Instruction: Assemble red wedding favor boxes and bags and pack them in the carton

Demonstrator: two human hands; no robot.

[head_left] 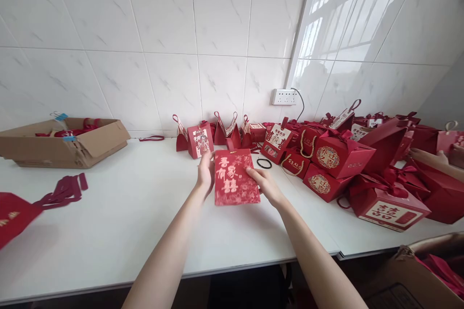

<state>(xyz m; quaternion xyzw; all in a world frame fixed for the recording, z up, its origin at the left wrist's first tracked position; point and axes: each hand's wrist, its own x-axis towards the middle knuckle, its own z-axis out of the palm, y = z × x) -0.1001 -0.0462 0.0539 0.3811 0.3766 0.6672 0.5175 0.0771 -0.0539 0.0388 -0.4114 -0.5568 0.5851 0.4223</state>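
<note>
Over the table (152,231) I hold a red gift box (237,181) with pale characters and a floral print, its printed face turned towards me. My left hand (206,173) grips its left edge, with the fingers partly hidden behind it. At the right edge, my right hand (266,185) has its thumb on the front face and its other fingers mostly out of sight. Just beyond the box stand small red gift boxes with ribbon loops, one of them a printed box (200,143). A black bracelet-like ring (264,163) lies beyond my right hand.
An open cardboard box (72,152) with red items stands at the left, near dark red ribbons (67,190) and a red bag (14,217). Many finished-looking red boxes (340,154) crowd the right. Another person's hand (433,158) is there. A carton (409,280) sits below the edge.
</note>
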